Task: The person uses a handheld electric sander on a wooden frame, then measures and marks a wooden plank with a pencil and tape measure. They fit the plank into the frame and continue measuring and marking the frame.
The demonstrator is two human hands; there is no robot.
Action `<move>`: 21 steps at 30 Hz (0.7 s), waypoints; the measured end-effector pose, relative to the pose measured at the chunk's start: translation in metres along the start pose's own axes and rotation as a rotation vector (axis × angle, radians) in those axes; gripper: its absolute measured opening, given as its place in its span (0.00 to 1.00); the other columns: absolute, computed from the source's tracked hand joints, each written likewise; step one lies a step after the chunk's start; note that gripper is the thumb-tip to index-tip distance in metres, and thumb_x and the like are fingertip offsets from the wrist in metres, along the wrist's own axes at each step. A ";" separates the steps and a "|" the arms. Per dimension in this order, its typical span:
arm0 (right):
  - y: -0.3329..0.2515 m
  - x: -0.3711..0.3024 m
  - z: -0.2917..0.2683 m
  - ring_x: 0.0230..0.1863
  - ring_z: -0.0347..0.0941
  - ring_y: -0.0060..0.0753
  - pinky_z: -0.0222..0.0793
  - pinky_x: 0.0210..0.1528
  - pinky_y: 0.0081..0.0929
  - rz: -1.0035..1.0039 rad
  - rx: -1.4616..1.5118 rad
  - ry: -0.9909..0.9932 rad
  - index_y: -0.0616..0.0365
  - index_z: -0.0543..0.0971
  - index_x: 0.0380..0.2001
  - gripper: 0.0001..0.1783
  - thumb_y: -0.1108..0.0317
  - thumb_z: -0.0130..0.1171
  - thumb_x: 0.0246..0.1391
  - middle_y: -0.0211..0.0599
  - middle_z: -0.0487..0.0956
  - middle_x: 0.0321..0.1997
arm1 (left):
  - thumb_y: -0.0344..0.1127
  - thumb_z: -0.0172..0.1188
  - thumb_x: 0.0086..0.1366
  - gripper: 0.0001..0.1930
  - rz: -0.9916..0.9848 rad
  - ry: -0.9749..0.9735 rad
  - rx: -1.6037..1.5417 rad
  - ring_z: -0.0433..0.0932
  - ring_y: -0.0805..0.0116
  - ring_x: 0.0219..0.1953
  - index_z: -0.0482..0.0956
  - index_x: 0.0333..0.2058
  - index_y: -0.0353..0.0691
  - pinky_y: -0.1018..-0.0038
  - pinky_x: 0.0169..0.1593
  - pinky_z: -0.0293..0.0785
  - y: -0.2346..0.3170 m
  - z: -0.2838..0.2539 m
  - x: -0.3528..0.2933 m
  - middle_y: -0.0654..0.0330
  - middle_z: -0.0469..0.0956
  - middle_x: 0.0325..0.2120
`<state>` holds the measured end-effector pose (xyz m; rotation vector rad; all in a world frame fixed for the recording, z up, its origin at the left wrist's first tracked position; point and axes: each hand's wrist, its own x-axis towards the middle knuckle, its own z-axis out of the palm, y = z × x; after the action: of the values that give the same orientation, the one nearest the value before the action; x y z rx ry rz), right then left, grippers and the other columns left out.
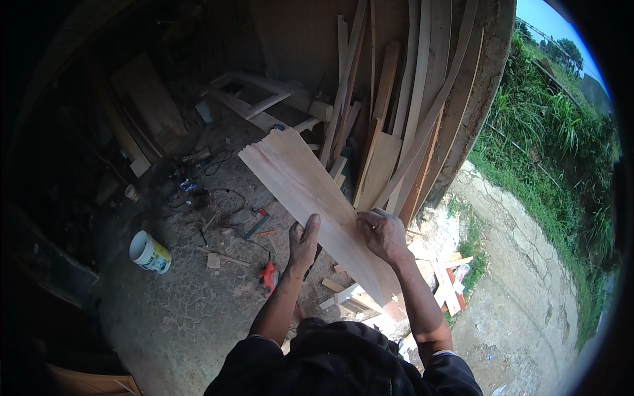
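A long, flat wooden board (307, 181) slants across the middle in front of me, its far end rough and jagged. My left hand (304, 243) grips the board's left edge, thumb lying on the upper face and the other fingers hidden beneath. At the opposite edge, my right hand (383, 232) is closed, its curled fingers pinching the board near the middle of its length. Whether those fingers also hold something small is hidden. The board's near end reaches down between my forearms.
Several long planks (422, 92) lean against the wall ahead. A white bucket (150, 252) stands on the floor at left. A red power tool (269, 278), cords and a saw-like tool (255, 224) lie nearby. Wood offcuts (449, 290) lie at right beside a concrete path (522, 264) and grass.
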<state>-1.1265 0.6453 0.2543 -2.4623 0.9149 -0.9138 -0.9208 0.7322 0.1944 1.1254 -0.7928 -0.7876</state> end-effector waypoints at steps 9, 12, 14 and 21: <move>-0.018 0.033 0.030 0.30 0.81 0.53 0.77 0.37 0.45 0.094 0.056 -0.084 0.56 0.84 0.35 0.10 0.63 0.61 0.53 0.47 0.83 0.27 | 0.33 0.64 0.67 0.13 0.048 -0.016 -0.045 0.77 0.74 0.37 0.79 0.45 0.31 0.72 0.41 0.75 0.013 0.000 0.013 0.62 0.79 0.37; -0.029 0.048 0.038 0.30 0.82 0.52 0.77 0.36 0.43 0.088 0.178 -0.004 0.58 0.83 0.32 0.09 0.65 0.61 0.51 0.48 0.83 0.27 | 0.33 0.64 0.67 0.12 0.063 -0.023 -0.004 0.76 0.75 0.36 0.79 0.44 0.30 0.73 0.40 0.74 0.019 -0.015 0.020 0.62 0.80 0.37; -0.036 0.060 0.041 0.29 0.82 0.51 0.76 0.35 0.42 0.069 0.232 0.018 0.59 0.83 0.31 0.08 0.67 0.62 0.49 0.48 0.82 0.26 | 0.32 0.63 0.67 0.11 0.086 -0.011 0.017 0.76 0.76 0.36 0.79 0.43 0.30 0.73 0.40 0.74 0.021 -0.022 0.022 0.62 0.80 0.36; -0.053 0.076 0.066 0.29 0.81 0.53 0.74 0.34 0.43 0.112 0.167 -0.054 0.62 0.78 0.26 0.09 0.66 0.63 0.48 0.51 0.80 0.24 | 0.33 0.61 0.69 0.11 0.145 0.082 0.159 0.77 0.73 0.37 0.80 0.41 0.27 0.71 0.41 0.75 0.022 -0.040 0.019 0.59 0.82 0.36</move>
<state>-1.0138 0.6389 0.2673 -2.2599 0.9092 -0.8457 -0.8742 0.7394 0.2089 1.2189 -0.8693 -0.5615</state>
